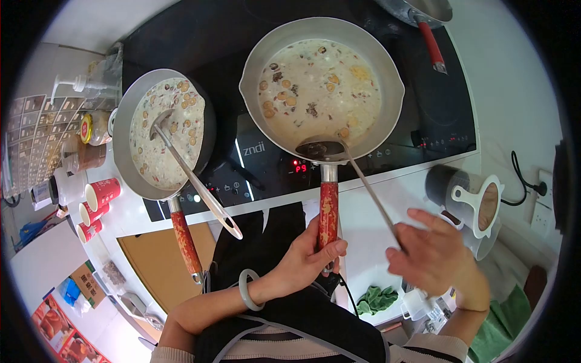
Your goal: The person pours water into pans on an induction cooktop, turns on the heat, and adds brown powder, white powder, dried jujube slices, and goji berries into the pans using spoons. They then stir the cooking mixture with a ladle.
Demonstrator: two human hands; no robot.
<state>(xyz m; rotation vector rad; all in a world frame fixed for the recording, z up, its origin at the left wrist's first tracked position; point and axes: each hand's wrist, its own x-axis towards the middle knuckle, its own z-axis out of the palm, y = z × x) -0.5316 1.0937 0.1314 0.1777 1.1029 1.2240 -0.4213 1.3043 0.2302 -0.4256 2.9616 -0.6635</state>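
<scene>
My left hand (pixel 307 257) is wrapped round the red, worn handle (pixel 328 212) of a pan (pixel 249 100). Creamy white liquid (pixel 315 91) with round brown slices and dark bits fills much of that pan. In its near side lies the dark bowl of a ladle (pixel 363 175), whose thin metal handle runs up to my right hand (pixel 436 251). The fingers of my right hand close on the handle's end, with one finger stretched out. Left of this pan, a second pan (pixel 124 145) holds similar liquid, and another ladle (pixel 196 184) rests in it.
Both pans stand on a black cooktop (pixel 227 36) with a red lit display. A smaller pot (pixel 402 9) with a red handle sits at the far right. Red paper cups (pixel 103 193) and jars (pixel 95 128) line the left side. A dark jug (pixel 448 184) stands at right.
</scene>
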